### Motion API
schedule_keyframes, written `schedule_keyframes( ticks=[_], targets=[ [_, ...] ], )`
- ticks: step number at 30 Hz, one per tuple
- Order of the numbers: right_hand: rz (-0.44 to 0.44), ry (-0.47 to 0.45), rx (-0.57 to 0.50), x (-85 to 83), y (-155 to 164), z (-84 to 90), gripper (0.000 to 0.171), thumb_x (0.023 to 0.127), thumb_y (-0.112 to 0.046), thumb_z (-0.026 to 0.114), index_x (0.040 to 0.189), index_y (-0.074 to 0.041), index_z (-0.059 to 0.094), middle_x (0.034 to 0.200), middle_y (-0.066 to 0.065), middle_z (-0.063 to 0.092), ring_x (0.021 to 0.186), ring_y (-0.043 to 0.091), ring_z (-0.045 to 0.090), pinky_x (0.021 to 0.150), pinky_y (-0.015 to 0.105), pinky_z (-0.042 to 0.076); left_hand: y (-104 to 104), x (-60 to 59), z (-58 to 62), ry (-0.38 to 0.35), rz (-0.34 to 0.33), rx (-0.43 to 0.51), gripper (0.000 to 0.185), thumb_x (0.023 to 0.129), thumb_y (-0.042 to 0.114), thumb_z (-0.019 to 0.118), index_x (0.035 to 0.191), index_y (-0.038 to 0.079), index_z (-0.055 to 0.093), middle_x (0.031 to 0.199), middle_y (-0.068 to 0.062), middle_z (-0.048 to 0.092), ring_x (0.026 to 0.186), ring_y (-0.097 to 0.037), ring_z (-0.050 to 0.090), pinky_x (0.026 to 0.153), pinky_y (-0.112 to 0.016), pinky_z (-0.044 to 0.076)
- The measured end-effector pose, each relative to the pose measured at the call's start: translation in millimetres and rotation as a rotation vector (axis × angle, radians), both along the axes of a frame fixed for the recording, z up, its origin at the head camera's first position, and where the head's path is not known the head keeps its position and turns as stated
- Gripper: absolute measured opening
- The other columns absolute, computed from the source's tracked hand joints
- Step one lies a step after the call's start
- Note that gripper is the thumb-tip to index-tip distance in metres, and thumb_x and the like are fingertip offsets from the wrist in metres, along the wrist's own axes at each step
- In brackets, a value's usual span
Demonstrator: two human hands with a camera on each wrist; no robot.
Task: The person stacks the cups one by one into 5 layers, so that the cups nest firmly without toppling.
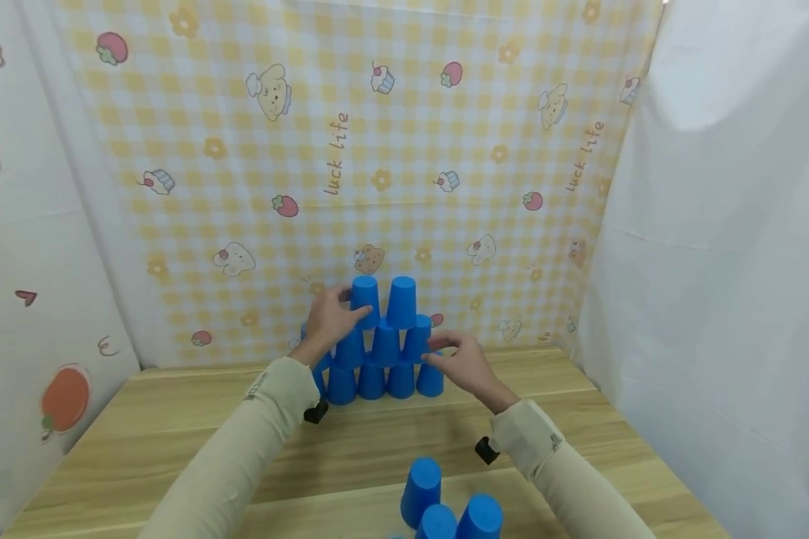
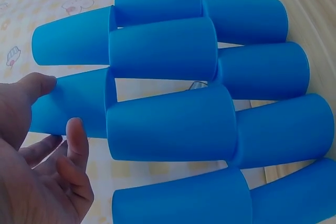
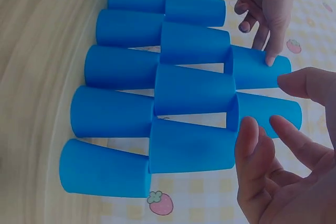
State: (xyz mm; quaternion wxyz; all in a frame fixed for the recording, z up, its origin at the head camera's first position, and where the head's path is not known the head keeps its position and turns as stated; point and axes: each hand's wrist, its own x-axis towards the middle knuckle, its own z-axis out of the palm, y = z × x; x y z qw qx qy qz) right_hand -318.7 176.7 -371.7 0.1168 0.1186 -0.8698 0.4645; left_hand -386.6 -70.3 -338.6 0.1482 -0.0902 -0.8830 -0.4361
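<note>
Blue cups stand upside down in a stepped stack at the back of the table: a bottom row (image 1: 401, 382), a second row (image 1: 386, 346) and two cups on top. My left hand (image 1: 330, 318) holds the top left cup (image 1: 365, 292) between thumb and fingers; in the left wrist view its thumb (image 2: 39, 85) lies against that cup (image 2: 79, 98). Beside it stands the top right cup (image 1: 401, 303). Just right of the second row, my right hand (image 1: 465, 364) has loosely bent fingers and holds nothing. In the right wrist view its fingers (image 3: 252, 148) partly cover the top right cup (image 3: 273, 109).
Several more upside-down blue cups (image 1: 421, 494) stand at the table's near edge, between the forearms. A patterned cloth (image 1: 404, 150) hangs right behind the stack. White cloth (image 1: 701, 224) closes off the right side. Each wrist carries a small black device (image 1: 487, 451).
</note>
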Motion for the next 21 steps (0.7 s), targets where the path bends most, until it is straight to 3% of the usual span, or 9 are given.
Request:
schedule_keyframes(
  ticks=[8,16,21],
  targets=[
    [0.044,-0.011,-0.002,8.4,5.0,-9.6,0.022,0.089,-0.013,0.073,0.109,-0.004,0.072,0.106,0.01,0.071,0.104,0.028,0.063,0.083,0.041,0.053,-11.2,12.3,-2.6,-0.044,0.035,0.001,0.063,0.091,0.039,0.071,0.143,0.01,0.05,0.143,-0.011,0.054,0.126,-0.034,0.054,0.095,-0.051,0.048],
    [0.114,-0.103,0.005,20.1,9.9,-19.6,0.024,0.089,-0.017,0.073,0.11,-0.005,0.07,0.106,0.012,0.07,0.077,0.023,0.066,0.061,0.034,0.054,-22.4,35.1,-14.2,0.023,0.034,0.016,0.061,0.09,0.036,0.074,0.139,0.008,0.052,0.141,-0.013,0.055,0.124,-0.035,0.056,0.094,-0.051,0.05],
    [0.184,-0.075,0.011,27.1,10.6,-23.0,0.023,0.089,-0.013,0.073,0.109,-0.002,0.07,0.103,0.011,0.069,0.083,0.021,0.066,0.067,0.038,0.058,-22.1,52.6,-22.7,0.047,0.032,0.015,0.064,0.088,0.038,0.075,0.139,0.007,0.052,0.14,-0.014,0.056,0.113,-0.035,0.06,0.087,-0.05,0.052]
  ],
)
